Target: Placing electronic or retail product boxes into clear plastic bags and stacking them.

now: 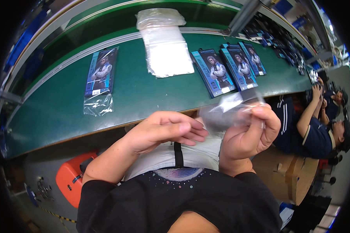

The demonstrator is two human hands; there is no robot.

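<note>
My right hand (249,134) is closed on a clear plastic sleeve (225,110), holding it just off the front edge of the green table (144,91). The fingers of my left hand (165,130) are extended together and touch the sleeve's left end. Beyond my hands, three blue picture cards (229,68) lie overlapping on the table. A fourth blue card in a clear bag (100,77) lies apart at the left. A stack of clear plastic sleeves (165,44) sits at the far middle of the table.
A raised green conveyor rail (105,23) runs behind the table. Other people (315,128) sit working along the same bench at the right. A cardboard box (287,171) stands by my right side, and an orange object (72,176) is below at left.
</note>
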